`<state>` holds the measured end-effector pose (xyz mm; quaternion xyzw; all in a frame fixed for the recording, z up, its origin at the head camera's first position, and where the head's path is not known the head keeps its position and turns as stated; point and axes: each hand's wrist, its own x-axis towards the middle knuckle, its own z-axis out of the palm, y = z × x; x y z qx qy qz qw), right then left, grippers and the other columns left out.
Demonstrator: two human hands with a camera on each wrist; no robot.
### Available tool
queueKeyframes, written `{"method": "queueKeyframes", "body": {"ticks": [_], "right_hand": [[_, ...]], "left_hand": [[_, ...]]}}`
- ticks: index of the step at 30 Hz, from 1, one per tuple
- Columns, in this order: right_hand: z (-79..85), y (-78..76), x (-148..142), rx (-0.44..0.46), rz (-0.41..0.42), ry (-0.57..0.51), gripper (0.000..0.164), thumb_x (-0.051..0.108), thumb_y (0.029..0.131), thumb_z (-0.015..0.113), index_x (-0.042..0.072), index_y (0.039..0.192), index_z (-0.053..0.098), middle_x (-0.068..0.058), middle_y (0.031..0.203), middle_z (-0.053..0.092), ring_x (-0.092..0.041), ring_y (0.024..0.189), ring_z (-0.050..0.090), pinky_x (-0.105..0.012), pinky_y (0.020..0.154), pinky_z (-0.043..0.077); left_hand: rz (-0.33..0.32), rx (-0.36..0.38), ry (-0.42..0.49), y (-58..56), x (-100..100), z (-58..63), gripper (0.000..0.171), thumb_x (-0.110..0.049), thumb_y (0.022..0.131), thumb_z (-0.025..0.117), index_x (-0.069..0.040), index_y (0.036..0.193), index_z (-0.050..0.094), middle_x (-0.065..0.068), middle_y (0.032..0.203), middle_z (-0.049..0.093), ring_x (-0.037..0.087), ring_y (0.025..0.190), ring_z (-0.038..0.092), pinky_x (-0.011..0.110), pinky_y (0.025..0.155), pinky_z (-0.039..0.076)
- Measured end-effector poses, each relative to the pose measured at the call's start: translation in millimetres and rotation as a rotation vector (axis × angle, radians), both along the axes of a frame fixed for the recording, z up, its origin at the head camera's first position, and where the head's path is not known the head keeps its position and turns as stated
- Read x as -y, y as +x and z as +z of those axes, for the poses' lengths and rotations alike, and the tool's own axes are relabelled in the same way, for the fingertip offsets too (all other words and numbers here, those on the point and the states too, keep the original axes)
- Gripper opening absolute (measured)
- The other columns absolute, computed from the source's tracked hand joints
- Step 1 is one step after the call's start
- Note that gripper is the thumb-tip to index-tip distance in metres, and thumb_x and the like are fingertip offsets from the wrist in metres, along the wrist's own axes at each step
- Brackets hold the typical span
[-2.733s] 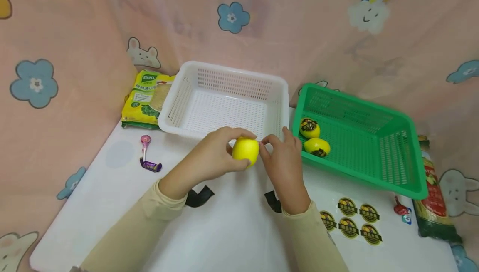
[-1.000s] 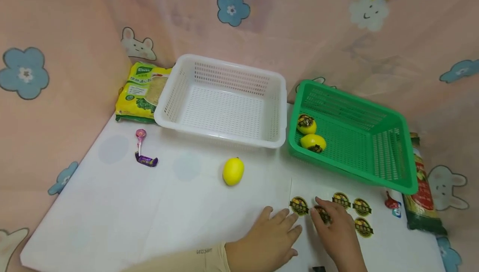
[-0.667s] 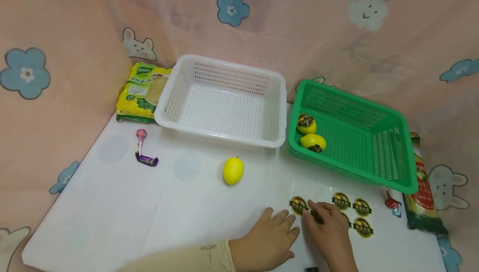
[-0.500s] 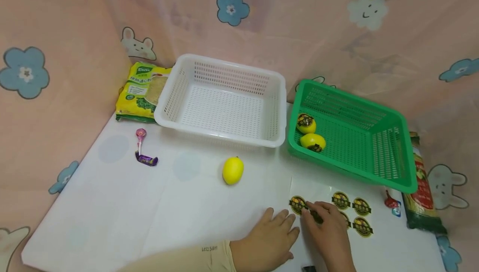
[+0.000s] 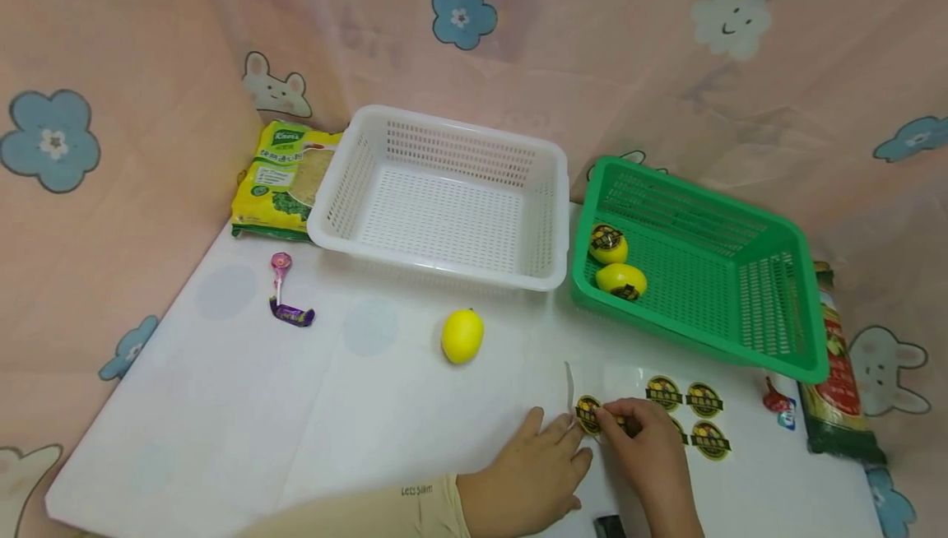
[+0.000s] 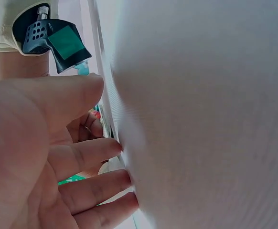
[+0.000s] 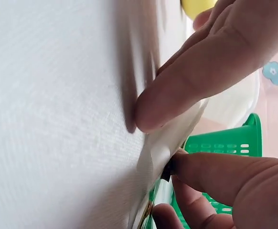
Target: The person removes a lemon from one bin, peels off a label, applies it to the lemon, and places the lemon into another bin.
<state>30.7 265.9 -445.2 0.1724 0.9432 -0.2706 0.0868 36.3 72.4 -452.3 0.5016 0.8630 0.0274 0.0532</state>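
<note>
A sheet of round black-and-gold stickers (image 5: 704, 400) lies at the table's right front, its left edge curled up. My right hand (image 5: 652, 452) bends over it. Thumb and index finger pinch at the right rim of the leftmost sticker (image 5: 586, 415); whether that sticker has come off the backing is hidden. A dark sticker edge (image 7: 166, 171) shows at a fingertip in the right wrist view. My left hand (image 5: 526, 472) rests with spread fingers beside the sheet's left edge, its fingertips touching the surface in the left wrist view. A yellow lemon (image 5: 462, 336) lies mid-table.
Two stickered lemons (image 5: 615, 262) sit inside the green basket (image 5: 704, 349), beyond the sheet. A white basket (image 5: 437, 262) stands behind the loose lemon. Around them are a yellow food packet (image 5: 277, 184), a lollipop (image 5: 281, 266), a purple-wrapped candy (image 5: 292, 313) and a red-green bag (image 5: 840, 382).
Both hands left the lemon, which now lies on the table. They moved right to the sticker sheet. Lately the sheet has shifted slightly left and its left edge has curled up.
</note>
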Motion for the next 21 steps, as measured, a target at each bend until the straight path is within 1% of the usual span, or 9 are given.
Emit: {"method": "queueKeyframes", "body": {"ticks": [1,4,7,10,14,17,21], "right_hand": [[-0.1,-0.5,-0.8,0.008,0.004,0.001,0.024,0.024,0.098,0.078,-0.001,0.102,0.078,-0.021,0.114,0.067,-0.031,0.097,0.061,-0.049,0.082,0.05],[0.2,-2.6,-2.6,0.043,0.004,-0.002,0.027,0.025,0.1,0.073,-0.001,0.104,0.077,-0.021,0.115,0.066,-0.031,0.098,0.061,-0.047,0.082,0.049],[1.8,-5.0,-4.5,0.068,-0.01,-0.006,0.031,0.025,0.103,0.067,-0.005,0.108,0.074,-0.023,0.115,0.064,-0.034,0.101,0.061,-0.052,0.084,0.05],[3.0,-7.0,-6.9,0.084,-0.022,-0.013,0.035,0.026,0.105,0.063,-0.008,0.111,0.071,-0.026,0.116,0.062,-0.037,0.103,0.061,-0.056,0.086,0.05],[3.1,-8.2,-9.0,0.106,-0.03,-0.023,0.035,0.025,0.106,0.061,-0.007,0.114,0.069,-0.026,0.119,0.061,-0.038,0.106,0.061,-0.057,0.088,0.05],[4.0,-9.5,-9.6,0.112,-0.027,-0.019,0.036,0.026,0.108,0.056,-0.007,0.116,0.066,-0.026,0.117,0.062,-0.037,0.104,0.061,-0.056,0.085,0.05],[8.6,-10.5,-12.6,0.098,-0.053,-0.024,0.039,0.029,0.113,0.044,-0.006,0.123,0.057,-0.026,0.116,0.06,-0.038,0.1,0.061,-0.053,0.08,0.049]], "left_hand": [[0.001,-0.004,-0.002,0.3,-0.2,-0.4,0.061,-0.064,0.101,0.061,-0.024,0.147,0.062,0.002,0.156,0.053,0.019,0.144,0.045,0.041,0.103,0.036],[0.005,-0.017,-0.003,1.4,-0.8,-1.6,0.06,-0.064,0.101,0.061,-0.025,0.146,0.063,0.001,0.156,0.053,0.018,0.143,0.046,0.041,0.105,0.037],[0.001,-0.036,-0.005,2.5,-1.2,-2.0,0.059,-0.064,0.101,0.061,-0.026,0.146,0.063,0.001,0.156,0.053,0.018,0.143,0.046,0.043,0.109,0.037],[-0.01,-0.049,-0.014,3.0,-0.8,-0.4,0.058,-0.063,0.102,0.061,-0.025,0.146,0.063,0.001,0.155,0.054,0.018,0.143,0.047,0.045,0.113,0.035],[-0.033,-0.078,-0.019,2.7,-0.7,3.3,0.054,-0.06,0.103,0.06,-0.022,0.142,0.064,0.002,0.152,0.057,0.02,0.14,0.049,0.046,0.117,0.033],[-0.045,-0.125,-0.005,0.9,-2.4,4.4,0.049,-0.059,0.104,0.06,-0.022,0.136,0.067,0.002,0.144,0.062,0.02,0.131,0.053,0.046,0.115,0.034],[-0.047,-0.183,0.013,-2.8,-5.2,3.0,0.044,-0.061,0.103,0.06,-0.025,0.127,0.07,-0.001,0.13,0.066,0.017,0.116,0.056,0.044,0.11,0.036]]}}
